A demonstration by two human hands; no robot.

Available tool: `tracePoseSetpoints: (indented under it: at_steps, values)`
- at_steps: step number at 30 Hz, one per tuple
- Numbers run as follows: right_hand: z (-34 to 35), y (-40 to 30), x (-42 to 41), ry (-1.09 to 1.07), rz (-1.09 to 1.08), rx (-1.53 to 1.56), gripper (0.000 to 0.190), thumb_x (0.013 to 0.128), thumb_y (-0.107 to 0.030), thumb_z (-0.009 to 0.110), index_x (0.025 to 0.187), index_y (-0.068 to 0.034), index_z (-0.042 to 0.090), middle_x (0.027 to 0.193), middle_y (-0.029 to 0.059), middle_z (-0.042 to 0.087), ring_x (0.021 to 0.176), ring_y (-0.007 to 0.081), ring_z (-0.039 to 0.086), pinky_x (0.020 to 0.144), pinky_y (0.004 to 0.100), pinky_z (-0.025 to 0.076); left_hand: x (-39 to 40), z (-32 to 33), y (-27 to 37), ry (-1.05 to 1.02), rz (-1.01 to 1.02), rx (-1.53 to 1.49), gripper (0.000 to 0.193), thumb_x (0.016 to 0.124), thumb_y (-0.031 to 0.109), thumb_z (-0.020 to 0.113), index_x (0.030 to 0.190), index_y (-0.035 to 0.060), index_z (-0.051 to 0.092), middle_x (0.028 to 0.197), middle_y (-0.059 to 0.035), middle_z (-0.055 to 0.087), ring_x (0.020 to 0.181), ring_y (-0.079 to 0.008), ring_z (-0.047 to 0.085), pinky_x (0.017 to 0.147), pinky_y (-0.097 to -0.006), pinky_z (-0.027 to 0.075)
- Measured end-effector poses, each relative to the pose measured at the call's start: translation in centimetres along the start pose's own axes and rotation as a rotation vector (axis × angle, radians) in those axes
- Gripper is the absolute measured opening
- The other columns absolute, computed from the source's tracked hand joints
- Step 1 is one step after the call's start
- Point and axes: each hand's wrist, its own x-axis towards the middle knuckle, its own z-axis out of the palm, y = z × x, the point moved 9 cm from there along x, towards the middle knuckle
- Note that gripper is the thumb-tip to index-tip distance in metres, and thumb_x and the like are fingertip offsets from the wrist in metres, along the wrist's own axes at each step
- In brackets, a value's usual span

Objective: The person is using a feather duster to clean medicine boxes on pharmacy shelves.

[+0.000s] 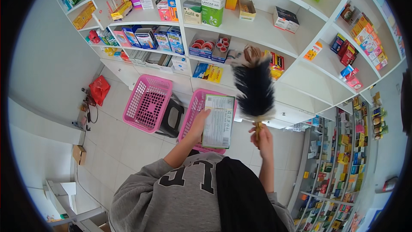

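My left hand (199, 124) grips the left side of a flat white carton with green edges (219, 122), which bears small print. The carton is above a pink plastic basket (190, 119) and hides most of its inside. My right hand (262, 137) is closed around the short handle of a feather duster (256, 87). The duster points up toward the shelves, with black feathers in the middle and brown ones at its blurred tip. It stands to the right of the carton, apart from it, and covers part of the lower shelf.
White shelves (264, 22) with medicine boxes rise ahead. Another pink basket (148, 103) is at the left, beside a black plastic stool (172, 117). A red plastic bag (99, 90) and a small cardboard box (79, 155) lie on the tiled floor. A stocked display case (334, 167) stands at the right.
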Motion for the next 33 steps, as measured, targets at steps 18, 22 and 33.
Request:
tracePoseSetpoints:
  at_steps: [18,22,33]
  values:
    - [-2.4,-2.7,-3.0,-0.401,0.302,-0.655,0.033,0.078,-0.008,0.075,0.11,-0.005,0.068,0.092,0.0084,0.071,0.082,0.0102,0.063,0.075,0.0235,0.049,1.6,-4.6,1.2,0.116,0.071,0.252,0.046,0.097,0.036,0.046,0.119,-0.0023,0.059,0.11,-0.0091,0.064,0.101,-0.0141,0.059,0.087,-0.0259,0.044]
    - [-3.7,-4.5,-2.2,-0.272,0.15,-0.618,0.034,0.077,-0.008,0.075,0.111,-0.006,0.068,0.089,0.0072,0.07,0.079,0.0092,0.061,0.071,0.0232,0.049,1.3,-3.6,0.8,0.039,0.004,0.259,0.045,0.098,0.036,0.042,0.12,-0.0003,0.056,0.105,-0.0078,0.063,0.091,-0.014,0.061,0.079,-0.027,0.049]
    - [-4.1,-4.7,-1.7,-0.307,0.152,-0.552,0.033,0.078,-0.007,0.075,0.11,-0.009,0.069,0.085,0.003,0.068,0.073,0.0072,0.057,0.066,0.0218,0.046,0.7,-2.3,1.3,0.095,-0.047,0.261,0.045,0.097,0.035,0.045,0.117,-0.0031,0.058,0.103,-0.0091,0.066,0.091,-0.0162,0.063,0.085,-0.0275,0.047]
